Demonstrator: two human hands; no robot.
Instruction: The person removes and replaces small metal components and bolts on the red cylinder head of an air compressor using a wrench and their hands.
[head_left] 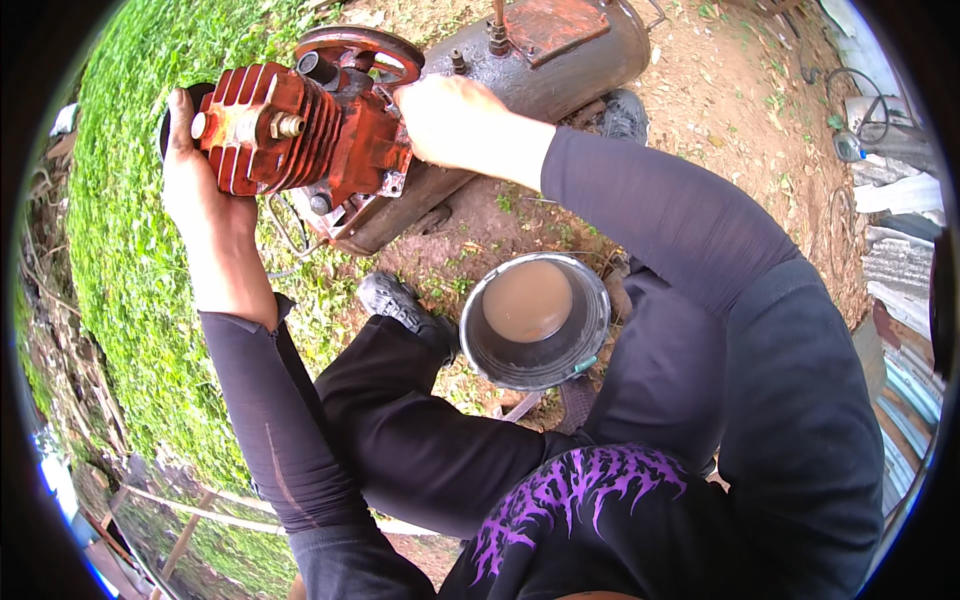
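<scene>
A red, finned air compressor pump [275, 130] sits atop a grey, oil-darkened tank [590, 60]. My left hand [205, 180] grips the cylinder head from its left side, thumb on the near face and the other fingers hidden behind. On the head's face is a brass fitting [287, 125]. My right hand [455, 120] is closed against the pump's right side, near its base; whatever its fingers hold is hidden. Behind the pump stands a red flywheel [360, 48], next to a dark, short pipe stub [317, 67].
Between my feet stands a black bucket [590, 330] of murky brown water. Grass [130, 250] grows on the left, with bare soil [740, 130] to the right. Corrugated sheets [905, 270] and a dark hose [880, 110] lie along the right edge.
</scene>
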